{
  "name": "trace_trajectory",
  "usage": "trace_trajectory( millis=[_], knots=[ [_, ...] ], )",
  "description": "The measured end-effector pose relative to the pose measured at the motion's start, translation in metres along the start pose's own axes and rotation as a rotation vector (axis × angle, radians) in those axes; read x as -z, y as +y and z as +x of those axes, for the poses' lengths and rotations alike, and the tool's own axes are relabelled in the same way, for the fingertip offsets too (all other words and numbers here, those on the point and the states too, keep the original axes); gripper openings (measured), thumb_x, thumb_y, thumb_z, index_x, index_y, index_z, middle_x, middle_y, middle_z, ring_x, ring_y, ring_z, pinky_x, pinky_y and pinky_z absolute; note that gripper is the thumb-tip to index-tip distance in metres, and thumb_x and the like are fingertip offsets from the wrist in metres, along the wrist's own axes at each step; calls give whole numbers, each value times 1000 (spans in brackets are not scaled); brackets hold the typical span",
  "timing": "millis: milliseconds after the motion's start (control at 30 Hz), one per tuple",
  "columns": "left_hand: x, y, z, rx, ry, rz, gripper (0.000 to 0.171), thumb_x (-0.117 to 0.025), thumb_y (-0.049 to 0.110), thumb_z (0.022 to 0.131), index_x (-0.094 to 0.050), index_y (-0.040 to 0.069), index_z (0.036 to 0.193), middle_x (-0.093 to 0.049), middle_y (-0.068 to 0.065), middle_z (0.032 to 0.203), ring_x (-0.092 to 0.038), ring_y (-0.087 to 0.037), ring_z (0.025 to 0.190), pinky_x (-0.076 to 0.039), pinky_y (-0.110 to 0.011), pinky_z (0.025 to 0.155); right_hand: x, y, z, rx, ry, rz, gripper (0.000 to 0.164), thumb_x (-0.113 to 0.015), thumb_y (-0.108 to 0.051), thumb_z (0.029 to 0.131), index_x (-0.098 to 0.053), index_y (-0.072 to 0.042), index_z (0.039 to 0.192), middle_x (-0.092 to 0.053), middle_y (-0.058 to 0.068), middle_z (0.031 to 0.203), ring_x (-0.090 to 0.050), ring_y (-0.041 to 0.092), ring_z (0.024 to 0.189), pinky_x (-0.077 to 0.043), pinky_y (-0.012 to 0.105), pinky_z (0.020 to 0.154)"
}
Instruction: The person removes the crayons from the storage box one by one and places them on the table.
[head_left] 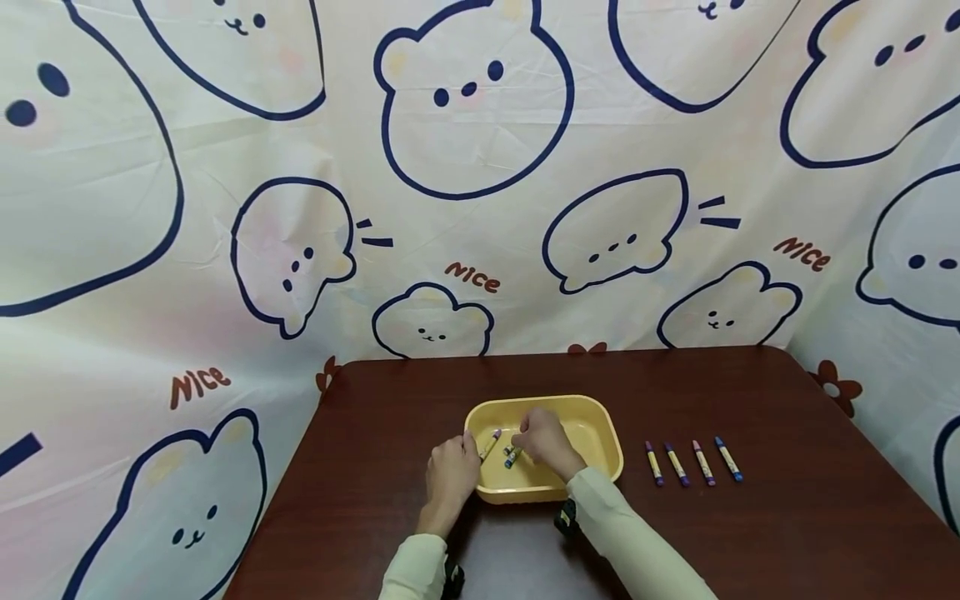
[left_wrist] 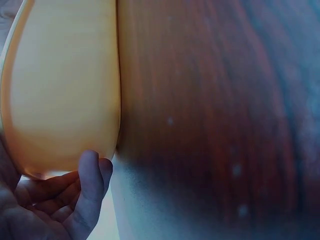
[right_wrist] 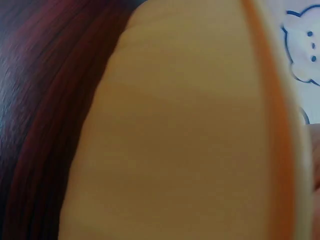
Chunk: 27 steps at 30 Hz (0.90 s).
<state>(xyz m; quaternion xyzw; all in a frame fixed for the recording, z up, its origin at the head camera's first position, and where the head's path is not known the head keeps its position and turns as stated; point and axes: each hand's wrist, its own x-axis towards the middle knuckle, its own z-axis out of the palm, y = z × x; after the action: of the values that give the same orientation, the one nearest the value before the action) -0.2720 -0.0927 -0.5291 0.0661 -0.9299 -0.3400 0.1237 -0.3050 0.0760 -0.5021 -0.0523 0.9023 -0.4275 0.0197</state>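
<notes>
A yellow rectangular tray [head_left: 543, 496] stands on the table, with several crayons in its left part. My left hand [head_left: 452, 471] grips the tray's left side; in the left wrist view its curled fingers [left_wrist: 90, 175] lie against the tray's outer wall. One crayon [head_left: 491, 443] leans inside by that hand. My right hand [head_left: 547, 440] reaches into the tray with bent fingers. Its fingertips are right at the upper end of a crayon with a blue end [head_left: 512, 458]; I cannot tell if they pinch it. In the right wrist view the tray's wall [right_wrist: 175, 140] hides most of that hand.
Right of the tray, several crayons lie in a spaced row: a purple-ended one [head_left: 654, 464], two more purple and pink ones beside it, and a blue one [head_left: 728, 459] at the end. The dark wooden table [head_left: 795, 517] meets a cartoon-printed cloth [head_left: 517, 242] behind.
</notes>
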Motion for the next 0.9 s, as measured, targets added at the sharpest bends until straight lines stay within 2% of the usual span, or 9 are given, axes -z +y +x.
trace_trajectory(
  millis=[167, 433, 667, 900],
  knots=[
    [-1, 1, -1, 8, 4, 2, 45, -50, 31, 105, -55, 13, 64, -61, -9, 71, -63, -29, 69, -47, -46, 61, -8, 5, 0, 45, 49, -101, 59, -69, 6, 76, -24, -21, 50, -19, -10, 44, -16, 5, 40, -17, 21, 44],
    [-2, 0, -1, 3, 28, 9, 44, -50, 30, 105, -58, 12, 65, -66, -12, 75, -68, -37, 78, -50, -51, 65, -13, 1, -2, 2, 50, -140, 62, -70, 5, 80, -19, -22, 58, -10, -9, 56, -11, 8, 49, -16, 24, 45],
    [-3, -1, 0, -7, 32, 13, 43, -50, 30, 105, -62, 9, 69, -68, -15, 78, -69, -41, 80, -50, -53, 66, -17, 2, 0, -6, 87, -172, 58, -73, 0, 80, -26, -19, 54, -15, -7, 53, -17, 9, 47, -19, 24, 44],
    [-5, 0, -1, 0, 22, 25, 43, -49, 30, 106, -61, 10, 69, -66, -13, 76, -68, -36, 76, -49, -50, 64, -22, 4, 3, -8, 115, -202, 56, -84, -12, 81, -34, -17, 56, -28, -6, 52, -29, 11, 48, -27, 26, 46]
  ],
)
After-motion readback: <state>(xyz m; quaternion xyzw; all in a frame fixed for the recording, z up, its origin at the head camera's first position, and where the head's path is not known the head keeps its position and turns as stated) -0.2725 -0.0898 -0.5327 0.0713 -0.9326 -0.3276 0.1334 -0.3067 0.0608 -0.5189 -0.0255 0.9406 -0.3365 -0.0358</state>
